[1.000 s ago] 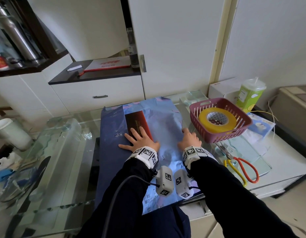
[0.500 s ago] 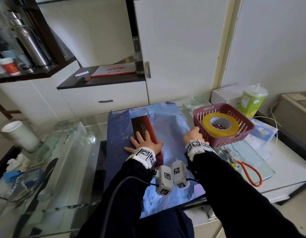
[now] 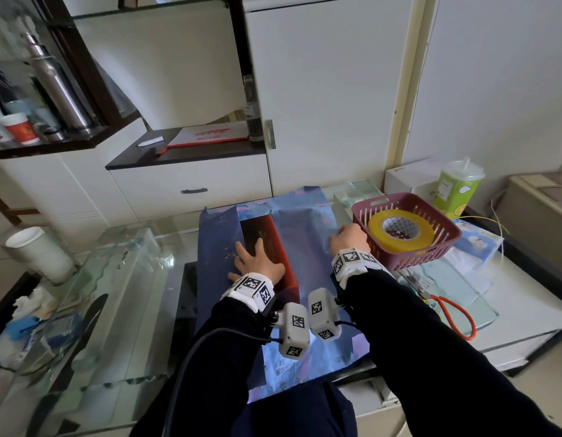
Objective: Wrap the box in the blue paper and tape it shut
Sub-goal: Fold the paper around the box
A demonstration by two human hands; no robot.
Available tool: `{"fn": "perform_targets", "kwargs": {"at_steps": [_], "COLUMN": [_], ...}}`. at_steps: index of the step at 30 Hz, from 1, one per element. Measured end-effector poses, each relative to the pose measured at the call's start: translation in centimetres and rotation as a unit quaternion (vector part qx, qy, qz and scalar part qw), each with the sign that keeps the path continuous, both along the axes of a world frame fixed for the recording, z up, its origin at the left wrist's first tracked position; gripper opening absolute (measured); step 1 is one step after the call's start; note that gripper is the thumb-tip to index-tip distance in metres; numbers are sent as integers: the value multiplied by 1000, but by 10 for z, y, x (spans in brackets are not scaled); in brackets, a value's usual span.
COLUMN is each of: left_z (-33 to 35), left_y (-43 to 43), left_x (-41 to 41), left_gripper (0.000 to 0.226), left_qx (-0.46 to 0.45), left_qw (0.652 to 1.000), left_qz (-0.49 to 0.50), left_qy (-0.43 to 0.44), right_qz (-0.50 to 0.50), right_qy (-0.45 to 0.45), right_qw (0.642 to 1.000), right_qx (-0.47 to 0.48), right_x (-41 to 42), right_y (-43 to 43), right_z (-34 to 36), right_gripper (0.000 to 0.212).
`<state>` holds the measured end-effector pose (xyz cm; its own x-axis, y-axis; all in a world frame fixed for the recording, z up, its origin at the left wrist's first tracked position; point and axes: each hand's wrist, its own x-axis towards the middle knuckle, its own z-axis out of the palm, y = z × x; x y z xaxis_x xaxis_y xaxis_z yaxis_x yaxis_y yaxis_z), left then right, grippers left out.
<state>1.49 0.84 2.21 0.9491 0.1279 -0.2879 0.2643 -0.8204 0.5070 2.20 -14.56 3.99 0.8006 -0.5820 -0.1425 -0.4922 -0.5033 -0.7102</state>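
The box, dark red, lies on the blue paper spread over the surface. We press our left hand flat on it, fingers spread, while our right hand grips the paper's right edge beside the basket.

A dark red box lies flat, uncovered, on the spread blue paper reaching the tabletop's near edge.
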Motion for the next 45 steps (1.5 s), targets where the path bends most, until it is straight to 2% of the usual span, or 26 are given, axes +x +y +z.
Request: {"fn": "perform_targets", "kwargs": {"at_steps": [2,6,11,15,18,25,27,31,33,38,39,41,42,43,45], "left_z": [3,7,11,6,5,-6,-9,-16,-16,-17,-17,-18,-19,-22,-25], "left_y": [3,10,23,25,28,34,30,29,31,28,26,21,19,18,17], "left_x": [3,9,21,25,27,39,44,54,61,80,83,91,94,96,100], "left_gripper": [78,70,48,36,43,54,54,52,52,52,52,53,54,55,57], "left_qx": [-17,-10,18,47,61,87,95,99,84,64,63,57,52,44,26], "left_qw": [1000,1000,997,990,984,962,962,964,964,961,961,961,962,964,969], "left_qz": [22,16,-43,-120,-169,-256,-255,-244,-249,-265,-267,-268,-266,-260,-246], "left_qy": [-7,20,65,49,14,-27,-40,-42,-41,-42,-43,-44,-42,-35,-23], "right_qz": [23,64,119,159,170,171,178,197,208,216,217,219,218,216,212], "right_qy": [-13,-28,-22,-27,-36,-30,-17,-2,6,33,37,35,38,45,73], "right_qw": [1000,998,993,987,984,984,984,980,978,976,975,975,975,975,974], "right_qx": [4,8,15,30,28,23,16,9,2,-8,-14,-24,-25,-23,-15], "right_x": [3,9,11,10,14,32,35,47,54,69,73,81,83,84,84], "right_y": [6,16,26,28,32,45,43,47,49,48,48,45,44,43,43], "right_z": [7,17,24,22,22,12,11,4,0,-5,-7,-15,-19,-23,-29], "right_gripper": [16,19,37,29,28,44,39,12,23,14,15,44,50,46,16]}}
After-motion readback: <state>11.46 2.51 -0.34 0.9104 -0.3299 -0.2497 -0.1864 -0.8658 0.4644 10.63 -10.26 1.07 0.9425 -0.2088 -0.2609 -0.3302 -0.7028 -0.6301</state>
